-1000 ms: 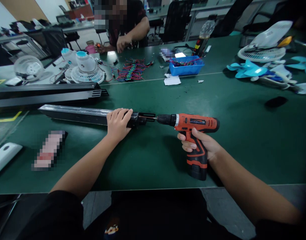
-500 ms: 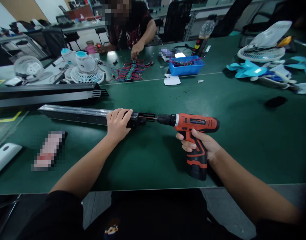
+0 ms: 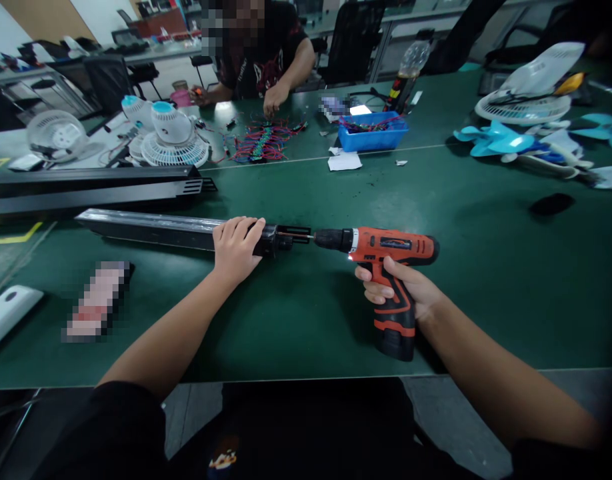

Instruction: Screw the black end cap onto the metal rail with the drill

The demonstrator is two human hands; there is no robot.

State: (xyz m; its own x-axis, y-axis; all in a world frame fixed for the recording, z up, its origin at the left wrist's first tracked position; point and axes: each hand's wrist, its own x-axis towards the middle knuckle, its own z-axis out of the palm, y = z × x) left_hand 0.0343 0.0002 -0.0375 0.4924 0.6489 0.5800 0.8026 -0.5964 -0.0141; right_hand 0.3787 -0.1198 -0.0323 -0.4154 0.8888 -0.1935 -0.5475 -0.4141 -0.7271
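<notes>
My right hand (image 3: 393, 287) grips the handle of an orange and black cordless drill (image 3: 393, 245), index finger at the trigger. A small light glows below its chuck. The drill's long thin bit (image 3: 299, 235) points left into the end of a long black bar-shaped housing (image 3: 156, 230) lying on the table; where the tip meets it is hidden. Wrapped over the housing near that end is my left hand (image 3: 239, 250), fingers on top and thumb at the near side. A slotted black bracket (image 3: 303, 231) sticks out of the end beside the bit.
More black metal profiles (image 3: 101, 190) lie behind the housing. A phone (image 3: 99, 300) and a white case (image 3: 11, 317) are at the left. Further back are fan parts (image 3: 171, 133), wired boards (image 3: 261, 141), a blue bin (image 3: 373, 137) and blue fan blades (image 3: 496, 139). A co-worker (image 3: 271, 60) sits opposite.
The drill's small light has come on, and the right index finger has drawn in at the trigger. Both hands and the housing are otherwise almost unmoved.
</notes>
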